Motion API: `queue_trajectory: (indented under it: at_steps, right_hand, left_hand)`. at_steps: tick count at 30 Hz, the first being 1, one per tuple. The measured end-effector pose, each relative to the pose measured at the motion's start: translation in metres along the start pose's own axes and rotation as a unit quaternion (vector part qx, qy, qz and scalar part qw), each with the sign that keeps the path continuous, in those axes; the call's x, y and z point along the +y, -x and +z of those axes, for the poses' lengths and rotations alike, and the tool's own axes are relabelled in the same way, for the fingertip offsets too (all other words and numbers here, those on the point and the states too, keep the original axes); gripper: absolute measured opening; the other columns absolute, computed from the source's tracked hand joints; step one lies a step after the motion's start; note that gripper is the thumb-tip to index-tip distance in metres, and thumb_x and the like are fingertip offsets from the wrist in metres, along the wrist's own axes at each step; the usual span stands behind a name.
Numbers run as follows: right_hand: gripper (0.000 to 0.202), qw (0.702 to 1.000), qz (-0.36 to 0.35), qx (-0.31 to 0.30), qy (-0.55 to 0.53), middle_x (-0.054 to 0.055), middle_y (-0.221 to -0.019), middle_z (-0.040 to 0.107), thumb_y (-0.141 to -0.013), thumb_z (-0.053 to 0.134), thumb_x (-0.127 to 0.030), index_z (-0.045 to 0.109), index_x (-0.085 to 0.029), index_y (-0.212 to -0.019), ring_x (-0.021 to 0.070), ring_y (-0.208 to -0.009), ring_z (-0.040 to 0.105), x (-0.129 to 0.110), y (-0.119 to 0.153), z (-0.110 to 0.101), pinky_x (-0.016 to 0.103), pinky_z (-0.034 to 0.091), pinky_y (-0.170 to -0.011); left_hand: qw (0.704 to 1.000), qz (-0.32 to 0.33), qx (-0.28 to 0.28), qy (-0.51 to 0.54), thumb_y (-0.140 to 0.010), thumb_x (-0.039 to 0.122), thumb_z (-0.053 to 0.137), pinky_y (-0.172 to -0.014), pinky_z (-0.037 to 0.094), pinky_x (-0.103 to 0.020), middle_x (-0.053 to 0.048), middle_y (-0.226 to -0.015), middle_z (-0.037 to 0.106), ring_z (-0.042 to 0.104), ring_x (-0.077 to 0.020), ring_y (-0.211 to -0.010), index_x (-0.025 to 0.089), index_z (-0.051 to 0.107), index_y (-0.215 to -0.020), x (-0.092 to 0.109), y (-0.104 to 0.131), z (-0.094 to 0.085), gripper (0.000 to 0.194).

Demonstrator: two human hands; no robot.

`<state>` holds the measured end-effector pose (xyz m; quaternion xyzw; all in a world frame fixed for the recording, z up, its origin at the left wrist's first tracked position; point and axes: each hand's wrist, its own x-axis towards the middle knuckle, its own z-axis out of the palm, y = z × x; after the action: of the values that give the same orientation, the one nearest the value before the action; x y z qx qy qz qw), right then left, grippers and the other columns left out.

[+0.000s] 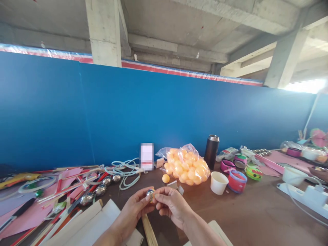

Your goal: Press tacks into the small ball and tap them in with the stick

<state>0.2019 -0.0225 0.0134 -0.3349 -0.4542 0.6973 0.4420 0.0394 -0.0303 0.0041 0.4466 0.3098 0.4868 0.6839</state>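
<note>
My left hand (pixel 133 209) is closed around a small shiny silver ball (pixel 150 194), held between thumb and fingers above the table. A bit of orange shows at the ball's edge. My right hand (pixel 172 202) pinches at the ball's right side; whether something thin is between its fingertips is hidden. Under the hands lies a flat wooden stick (pixel 149 230). Beyond them a single orange ball (pixel 165 178) rests in front of a clear plastic bag of orange balls (pixel 188 167).
Left are silver balls (pixel 99 189), a white cable (pixel 125 172), pink paper (pixel 51 191), a black pen (pixel 19 210) and cardboard (pixel 84 222). Right stand a black bottle (pixel 212 152), a paper cup (pixel 219 182), rolls of tape (pixel 237 179) and a power strip (pixel 304 200). A blue partition (pixel 164 112) rises behind.
</note>
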Motion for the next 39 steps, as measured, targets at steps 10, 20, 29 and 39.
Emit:
queue_trajectory:
  at_steps: [10,20,29,39]
  right_hand:
    - [0.019,1.0,0.005,0.004,-0.016,0.002,-0.069,0.061,-0.069,0.067,-0.026,0.055,-0.013,-0.076,0.0027,-0.047,0.046,0.002,-0.002,-0.001,0.01,0.036,-0.038]
    - [0.019,0.999,0.012,0.0,-0.034,0.002,-0.07,0.06,-0.069,0.068,-0.026,0.056,-0.013,-0.074,0.0023,-0.047,0.045,0.001,-0.003,0.0,0.01,0.037,-0.039]
    - [0.021,0.997,0.031,0.012,-0.075,0.0,-0.067,0.06,-0.066,0.071,-0.028,0.057,-0.014,-0.072,0.0025,-0.047,0.046,0.0,-0.001,0.003,0.01,0.039,-0.041]
    - [0.021,0.996,0.014,0.022,-0.085,0.0,-0.065,0.059,-0.066,0.071,-0.028,0.057,-0.014,-0.07,0.0023,-0.047,0.045,0.004,-0.002,0.005,0.01,0.038,-0.041]
  left_hand:
    - [0.999,-0.01,0.042,-0.027,-0.07,0.034,0.062,-0.081,0.046,-0.038,-0.01,-0.093,0.065,0.062,-0.021,-0.083,0.015,0.057,-0.108,0.004,0.001,0.005,0.042]
    - [0.998,-0.006,0.049,-0.031,-0.07,0.034,0.063,-0.081,0.046,-0.037,-0.009,-0.092,0.064,0.062,-0.0206,-0.084,0.015,0.057,-0.106,0.004,0.001,0.005,0.041]
    - [0.999,0.005,0.044,-0.027,-0.07,0.033,0.063,-0.078,0.046,-0.034,-0.009,-0.094,0.065,0.061,-0.0192,-0.085,0.017,0.058,-0.107,0.004,0.001,0.004,0.041]
    - [0.999,0.014,0.046,-0.023,-0.068,0.033,0.064,-0.082,0.045,-0.037,-0.01,-0.099,0.063,0.06,-0.0208,-0.088,0.017,0.059,-0.106,0.004,0.001,0.004,0.041]
